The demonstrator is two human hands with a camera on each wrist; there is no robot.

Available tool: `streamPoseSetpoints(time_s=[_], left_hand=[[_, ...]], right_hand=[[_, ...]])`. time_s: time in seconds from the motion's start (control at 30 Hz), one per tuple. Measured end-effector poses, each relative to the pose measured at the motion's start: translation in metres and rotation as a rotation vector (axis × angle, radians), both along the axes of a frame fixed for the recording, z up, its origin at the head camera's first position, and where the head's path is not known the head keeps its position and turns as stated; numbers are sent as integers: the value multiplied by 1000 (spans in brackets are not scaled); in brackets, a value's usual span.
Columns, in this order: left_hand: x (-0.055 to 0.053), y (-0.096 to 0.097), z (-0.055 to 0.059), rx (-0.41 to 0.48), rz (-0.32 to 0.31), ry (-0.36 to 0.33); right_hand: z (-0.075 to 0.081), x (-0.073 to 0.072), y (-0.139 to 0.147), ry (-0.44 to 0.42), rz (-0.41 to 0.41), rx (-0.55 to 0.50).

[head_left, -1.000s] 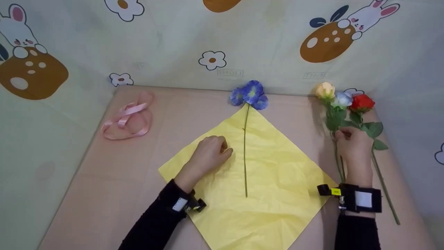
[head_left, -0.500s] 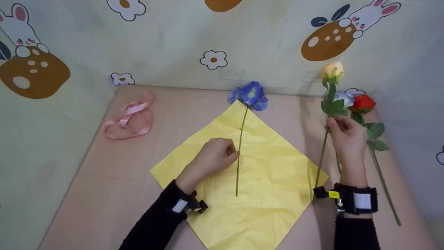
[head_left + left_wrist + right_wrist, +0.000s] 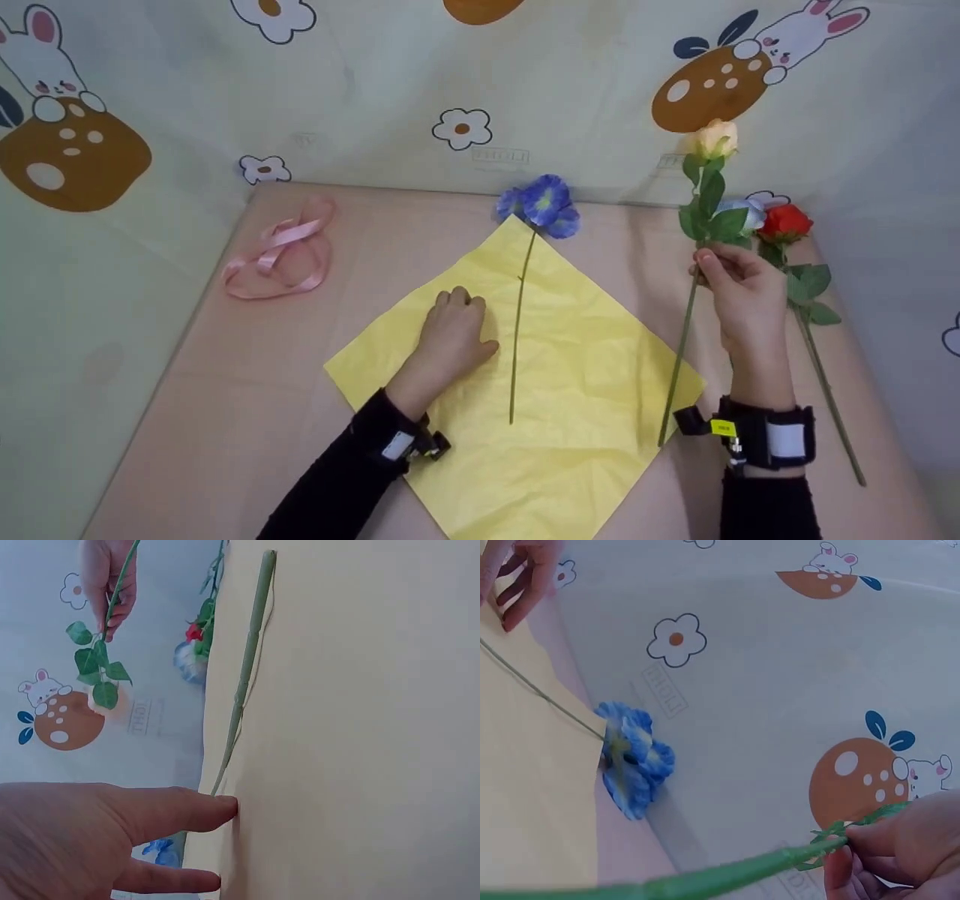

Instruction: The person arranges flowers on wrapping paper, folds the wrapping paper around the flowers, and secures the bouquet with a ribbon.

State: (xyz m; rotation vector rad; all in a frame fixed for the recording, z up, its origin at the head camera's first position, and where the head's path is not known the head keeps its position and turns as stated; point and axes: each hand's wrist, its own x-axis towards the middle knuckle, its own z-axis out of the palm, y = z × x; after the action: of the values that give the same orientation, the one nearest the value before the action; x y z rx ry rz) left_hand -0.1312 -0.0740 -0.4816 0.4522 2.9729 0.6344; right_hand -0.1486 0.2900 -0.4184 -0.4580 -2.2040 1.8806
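My right hand (image 3: pixel 750 300) pinches the stem of a cream artificial rose (image 3: pixel 714 140) just under its leaves. The rose stands raised, and its stem's lower end hangs over the right corner of a yellow sheet of wrapping paper (image 3: pixel 585 375). Fingertips of my left hand (image 3: pixel 451 330) rest on the sheet's left part; in the left wrist view its thumb (image 3: pixel 187 811) is straight and holds nothing. On the sheet lies the thin stem of a blue flower (image 3: pixel 547 201), right of the left hand. The blossom sticks out past the paper's top corner.
A pale blue flower (image 3: pixel 742 215) and a red rose (image 3: pixel 784 223) lie at the table's right side, partly behind the right hand. A loosely coiled pink ribbon (image 3: pixel 289 238) lies at the back left. A patterned cloth wall (image 3: pixel 360 90) stands behind the table.
My right hand has lifted the cream rose from beside the other flowers and brought it slightly left. The paper shifted a little left, and the blue flower's stem now slants. The left hand's fingers have spread.
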Motion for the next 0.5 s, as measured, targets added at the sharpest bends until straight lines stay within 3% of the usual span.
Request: streamPoseSetpoints(time_s=[0.23, 0.5], left_hand=[[4, 6, 1, -44, -73, 16], [9, 14, -3, -27, -139, 65]], right_hand=[[-5, -3, -25, 32, 119, -44], [-9, -4, -46, 9, 217, 32]])
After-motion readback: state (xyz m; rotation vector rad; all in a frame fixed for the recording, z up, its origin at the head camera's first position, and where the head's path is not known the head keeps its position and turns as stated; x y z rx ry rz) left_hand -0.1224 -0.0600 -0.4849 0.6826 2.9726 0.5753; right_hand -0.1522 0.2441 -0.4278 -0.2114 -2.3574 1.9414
